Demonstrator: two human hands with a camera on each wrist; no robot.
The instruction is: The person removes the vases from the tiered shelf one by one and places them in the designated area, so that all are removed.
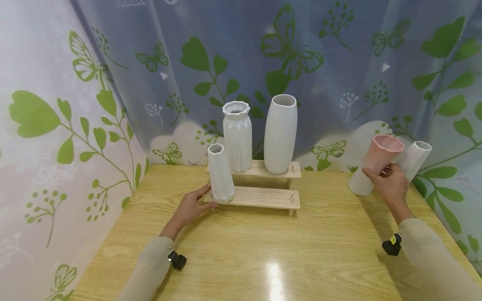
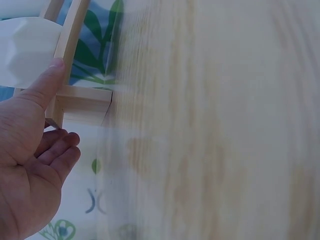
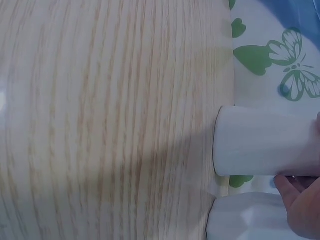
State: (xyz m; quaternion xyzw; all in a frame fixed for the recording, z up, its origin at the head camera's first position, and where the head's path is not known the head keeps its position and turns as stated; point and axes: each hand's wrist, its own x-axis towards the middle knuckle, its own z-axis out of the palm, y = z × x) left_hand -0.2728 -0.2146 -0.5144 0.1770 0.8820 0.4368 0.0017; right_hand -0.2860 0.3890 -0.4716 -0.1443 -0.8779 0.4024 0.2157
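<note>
My right hand [image 1: 392, 184] grips a vase [image 1: 370, 169] that fades from pink at the rim to white at the base; its thumb lies across the front. In the right wrist view, the white lower part of this vase [image 3: 265, 142] shows at the table surface. My left hand [image 1: 191, 205] holds the left end of a two-step wooden stand [image 1: 260, 197], thumb at the lower board's edge. On that lower board, right beside the left hand, stands a slim white faceted vase [image 1: 221, 175]. The left wrist view shows the thumb on the stand [image 2: 67, 55] and the other fingers bent below.
A ribbed white vase [image 1: 238, 138] with a scalloped rim and a tall smooth white vase [image 1: 280, 133] stand on the upper step. Another white vase [image 1: 414, 161] is behind my right hand. Printed curtains [image 1: 233, 50] border the wooden table [image 1: 241, 251].
</note>
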